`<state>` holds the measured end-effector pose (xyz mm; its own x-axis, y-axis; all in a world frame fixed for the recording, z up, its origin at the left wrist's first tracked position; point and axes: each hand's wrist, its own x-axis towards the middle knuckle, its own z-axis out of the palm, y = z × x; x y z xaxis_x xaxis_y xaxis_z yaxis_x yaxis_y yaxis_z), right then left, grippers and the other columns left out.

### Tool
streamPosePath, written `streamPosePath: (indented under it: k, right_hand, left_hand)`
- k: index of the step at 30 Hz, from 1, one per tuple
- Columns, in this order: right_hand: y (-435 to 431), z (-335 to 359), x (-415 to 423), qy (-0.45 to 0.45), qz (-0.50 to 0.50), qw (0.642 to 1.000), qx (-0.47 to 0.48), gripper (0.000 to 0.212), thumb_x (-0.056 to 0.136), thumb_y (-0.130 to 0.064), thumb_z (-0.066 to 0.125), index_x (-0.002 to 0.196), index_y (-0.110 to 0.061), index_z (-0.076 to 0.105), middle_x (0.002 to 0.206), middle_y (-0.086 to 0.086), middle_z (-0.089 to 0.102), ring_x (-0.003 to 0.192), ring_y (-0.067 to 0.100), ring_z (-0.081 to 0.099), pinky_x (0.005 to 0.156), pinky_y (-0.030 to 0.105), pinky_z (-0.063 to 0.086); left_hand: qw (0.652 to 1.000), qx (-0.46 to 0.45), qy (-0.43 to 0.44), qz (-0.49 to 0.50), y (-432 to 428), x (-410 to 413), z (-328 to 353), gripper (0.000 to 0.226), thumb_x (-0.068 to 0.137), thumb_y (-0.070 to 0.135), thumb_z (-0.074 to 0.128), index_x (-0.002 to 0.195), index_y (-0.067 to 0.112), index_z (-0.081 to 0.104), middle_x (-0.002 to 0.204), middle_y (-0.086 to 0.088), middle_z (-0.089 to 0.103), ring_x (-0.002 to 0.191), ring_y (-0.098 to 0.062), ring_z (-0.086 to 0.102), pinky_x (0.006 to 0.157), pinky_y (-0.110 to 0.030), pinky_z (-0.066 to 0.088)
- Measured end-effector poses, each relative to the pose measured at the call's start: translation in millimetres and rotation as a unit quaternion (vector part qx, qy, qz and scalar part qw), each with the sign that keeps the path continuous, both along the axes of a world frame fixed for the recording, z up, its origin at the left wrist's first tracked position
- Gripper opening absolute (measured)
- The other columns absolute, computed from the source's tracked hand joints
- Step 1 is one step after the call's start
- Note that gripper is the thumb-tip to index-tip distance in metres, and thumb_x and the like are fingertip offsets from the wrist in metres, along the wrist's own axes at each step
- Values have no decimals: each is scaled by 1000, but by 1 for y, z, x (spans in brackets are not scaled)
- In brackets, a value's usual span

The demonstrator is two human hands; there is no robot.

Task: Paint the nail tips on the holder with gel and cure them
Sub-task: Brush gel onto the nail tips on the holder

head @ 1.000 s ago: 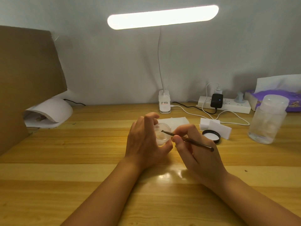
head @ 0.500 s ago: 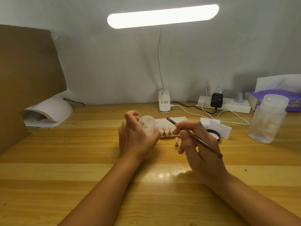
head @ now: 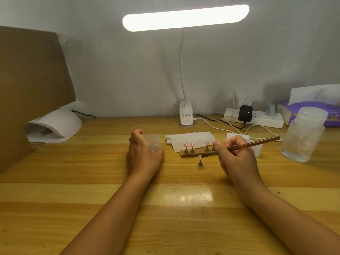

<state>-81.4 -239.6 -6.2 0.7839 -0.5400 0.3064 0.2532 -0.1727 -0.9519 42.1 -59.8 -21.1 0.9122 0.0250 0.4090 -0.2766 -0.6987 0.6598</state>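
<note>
Striped, glossy wooden planks of the desk (head: 92,199) mirrored the lamp's glare between two bare forearms. Beyond them, the left hand (head: 143,155) curled around a small clear plastic gel jar (head: 153,145), lifted just off the wood. The right hand (head: 237,159) pinched a slim brown brush (head: 257,143) like a pen; its bristle end was hidden behind the fingers. Between the hands stood one loose nail tip (head: 200,160) on a dark cone-shaped stand, just in front of the narrow wooden holder (head: 198,153), which carried four more pink tips on like stands and showed one bare metal disc at its middle. The thumb hid the holder's right end. A creased white paper towel (head: 191,140) lay behind the holder. Farther right stood a frosted plastic bottle (head: 303,137), and at far left a domed white curing lamp (head: 55,126) sat beside a brown cardboard sheet (head: 31,85). Against the grey wall were a white power strip (head: 257,120) with a black adapter, a purple tissue pack (head: 312,111) cut off by the frame, and the clip-on desk lamp (head: 185,17), its bar glowing white.
</note>
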Motion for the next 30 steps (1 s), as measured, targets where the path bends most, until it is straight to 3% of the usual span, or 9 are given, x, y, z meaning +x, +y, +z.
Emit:
streamPosePath:
  k: [7,9,12,14,16,18,22,25,30]
  right_hand:
    - [-1,2,-1,17,12,999,48,16,98,-24,55,90,-11,53,60,5,66,42,9,51,40,19,42]
    - [-1,2,-1,22,18,998,47,16,98,-26,54,94,-11,57,66,6,70,45,11,54,43,20,45]
    - [0,3,-1,25,20,999,36,17,96,-29,57,95,-13,60,74,4,73,51,13,58,49,23,49]
    - [-1,5,-2,26,15,999,28,18,94,-30,60,95,-12,60,75,2,73,53,13,59,49,23,49]
    - [-2,5,-3,32,13,999,26,23,92,-30,62,95,-7,60,70,2,70,50,10,56,44,19,44]
    - [-2,5,-3,39,11,999,28,27,91,-30,64,94,-4,59,63,1,66,45,7,50,40,16,39]
    - [-3,4,-1,49,7,998,33,26,92,-27,64,95,-3,56,64,3,68,45,7,52,40,16,40]
    - [-4,3,0,60,15,998,31,25,92,-27,64,93,-3,57,65,4,69,46,7,53,42,16,42]
    - [-5,1,1,83,18,996,19,17,93,-21,61,85,-7,56,58,2,65,44,4,51,40,15,40]
  left_hand:
    - [998,53,-26,8,-1,-9,3,85,73,35,81,139,16,29,143,-8,34,131,-26,36,102,-33,34]
    - [994,62,-85,11,-2,-13,8,82,73,35,82,136,12,35,142,-11,36,129,-25,37,100,-30,32]
    - [968,67,-237,-42,-9,-28,16,43,76,27,78,108,12,54,106,-6,56,91,-19,53,75,-19,37]
    - [972,84,-180,-124,-17,-42,18,20,79,28,70,81,25,50,74,7,55,62,-10,48,53,-16,29]
    - [973,118,-60,-186,-27,-52,13,22,78,39,62,70,29,45,64,10,54,60,-7,49,51,-21,28]
    - [964,162,-10,-209,-32,-54,8,23,76,50,58,74,30,47,68,11,57,67,-6,53,54,-25,33]
    - [962,146,9,-228,-33,-51,7,22,80,57,61,86,38,53,70,15,59,71,-2,56,56,-23,35]
    - [958,136,18,-252,-36,-50,5,16,83,54,63,91,43,54,74,17,62,73,2,56,61,-25,41]
    - [948,127,21,-290,-38,-47,5,10,88,44,64,89,44,54,79,20,60,75,5,53,62,-25,36]
